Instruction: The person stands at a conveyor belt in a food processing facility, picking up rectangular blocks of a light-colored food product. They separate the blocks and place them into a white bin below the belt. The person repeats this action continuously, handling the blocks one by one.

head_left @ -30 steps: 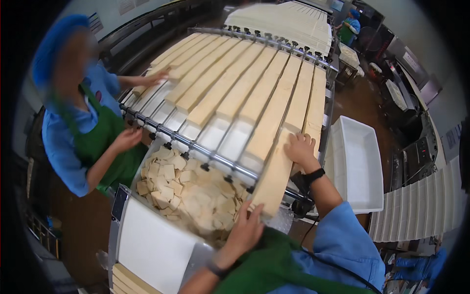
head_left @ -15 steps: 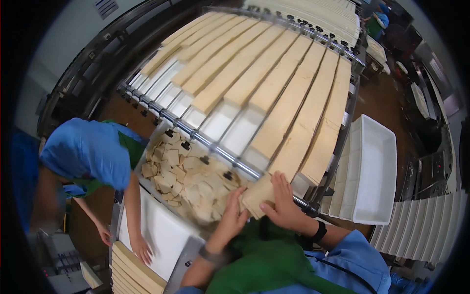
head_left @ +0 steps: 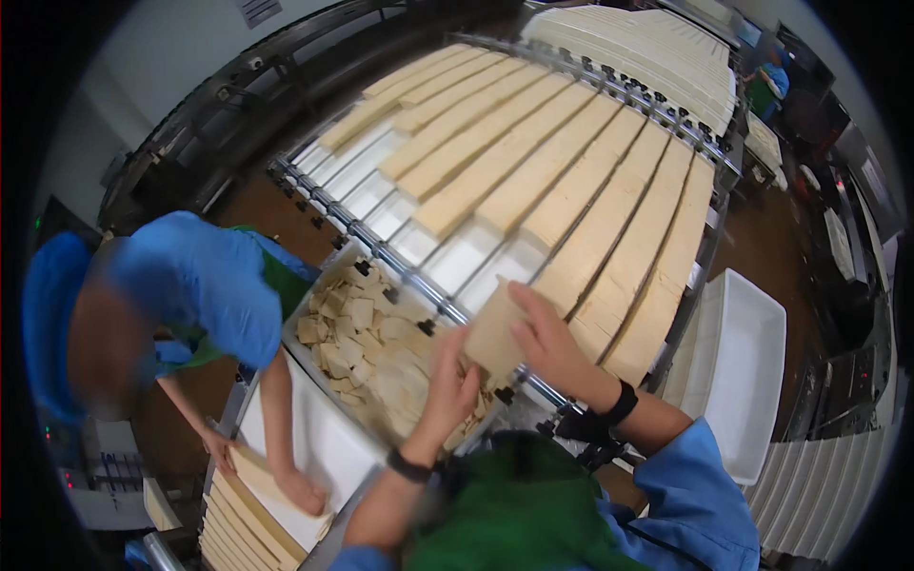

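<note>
- My left hand [head_left: 455, 385] and right hand [head_left: 552, 333] are both clamped on one pale slab [head_left: 495, 333], held up just in front of my chest. Left fingers pinch its near corner, right palm wraps the far side.
- Slab sits dead between the hands, long axis tilted up and away to the right, roughly in line with the lanes. Right hand is nearer the lanes, left is nearer the bin.
- Right under the slab, down to my left: bin [head_left: 314, 366] full of broken offcuts [head_left: 367, 343]. Its rim is close below my left wrist, so little room that way.
- Left of the bin a co-worker bends over, both of their hands on a stack of slabs [head_left: 243, 509] beside a white tray [head_left: 324, 443].
- Past my hands: the roller rail [head_left: 400, 271], then the conveyor with long strips [head_left: 533, 171] running away. The nearest lanes show bare white gaps.
- Right side: empty-looking white tub [head_left: 738, 381], well apart from my right elbow.
</note>
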Available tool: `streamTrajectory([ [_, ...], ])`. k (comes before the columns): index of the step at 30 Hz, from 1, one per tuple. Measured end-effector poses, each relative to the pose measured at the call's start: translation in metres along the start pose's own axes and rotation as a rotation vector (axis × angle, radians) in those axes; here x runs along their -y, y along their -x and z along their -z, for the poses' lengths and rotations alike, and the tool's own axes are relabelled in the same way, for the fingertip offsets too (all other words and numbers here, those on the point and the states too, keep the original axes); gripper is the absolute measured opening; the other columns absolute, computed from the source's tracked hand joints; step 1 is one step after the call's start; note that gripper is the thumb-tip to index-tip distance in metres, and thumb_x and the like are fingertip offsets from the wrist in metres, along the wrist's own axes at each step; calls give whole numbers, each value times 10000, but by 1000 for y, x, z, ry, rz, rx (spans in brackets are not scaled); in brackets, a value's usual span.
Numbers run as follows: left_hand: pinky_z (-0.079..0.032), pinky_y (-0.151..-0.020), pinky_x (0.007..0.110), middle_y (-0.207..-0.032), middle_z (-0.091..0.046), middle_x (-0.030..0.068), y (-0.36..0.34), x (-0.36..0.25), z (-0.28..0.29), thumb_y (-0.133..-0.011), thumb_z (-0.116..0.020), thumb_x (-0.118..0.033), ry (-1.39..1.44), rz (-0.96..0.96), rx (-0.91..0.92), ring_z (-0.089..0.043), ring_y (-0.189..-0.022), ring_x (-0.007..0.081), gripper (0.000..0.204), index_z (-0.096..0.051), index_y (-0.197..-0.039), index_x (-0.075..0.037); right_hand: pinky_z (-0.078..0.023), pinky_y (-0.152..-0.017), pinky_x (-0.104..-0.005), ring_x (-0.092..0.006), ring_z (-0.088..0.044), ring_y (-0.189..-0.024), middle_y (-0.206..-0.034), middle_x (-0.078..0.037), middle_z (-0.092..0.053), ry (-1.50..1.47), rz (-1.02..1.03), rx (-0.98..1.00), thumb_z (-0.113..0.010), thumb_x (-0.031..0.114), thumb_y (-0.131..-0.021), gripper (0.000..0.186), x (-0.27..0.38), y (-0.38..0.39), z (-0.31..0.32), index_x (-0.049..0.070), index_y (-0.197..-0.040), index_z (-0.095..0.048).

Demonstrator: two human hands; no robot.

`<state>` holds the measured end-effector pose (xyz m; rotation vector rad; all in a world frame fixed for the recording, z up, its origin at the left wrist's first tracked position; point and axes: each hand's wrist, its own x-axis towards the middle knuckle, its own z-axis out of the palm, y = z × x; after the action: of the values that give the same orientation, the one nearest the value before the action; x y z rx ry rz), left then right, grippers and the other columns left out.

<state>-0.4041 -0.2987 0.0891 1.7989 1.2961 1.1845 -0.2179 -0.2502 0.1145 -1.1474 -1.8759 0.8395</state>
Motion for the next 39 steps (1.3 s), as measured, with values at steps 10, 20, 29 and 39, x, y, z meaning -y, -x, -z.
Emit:
streamTrajectory([
  [10,-306,-1077,391,-1328,-420,242,-84,71,-40,-761,-473,42,-118,31,-6,-412,-1244,374,605,-369,-1355,-1,-407,-963,-442,-432,-525,-1086,-1145,-296,-555,143,-74,-35,-511,234,-912,447,-98,-93,-15,-71,-1234,-455],
  [20,-374,-1019,378,-1339,-400,241,-103,85,-36,-773,-477,38,-157,169,139,-439,-1214,381,659,-309,-1403,-52,-445,-882,-473,-424,-574,-993,-1048,-277,-594,383,-91,89,-569,282,-867,448,-112,-113,-4,-53,-1158,-509],
  [29,-324,-1067,373,-1375,-372,216,-110,95,-47,-784,-505,42,-91,79,217,-359,-1302,330,676,-282,-1416,-47,-425,-817,-488,-368,-567,-986,-1054,-214,-596,751,-292,119,-588,369,-853,490,-78,-112,22,-44,-1111,-536],
  [39,-258,-1102,355,-1366,-372,217,-78,78,12,-748,-488,49,36,130,96,-355,-1301,334,671,-315,-1392,-22,-93,-1135,-512,-388,-92,-1417,-1503,-278,-145,922,-382,456,-578,640,-762,1071,-89,-109,9,-81,-1433,-158],
])
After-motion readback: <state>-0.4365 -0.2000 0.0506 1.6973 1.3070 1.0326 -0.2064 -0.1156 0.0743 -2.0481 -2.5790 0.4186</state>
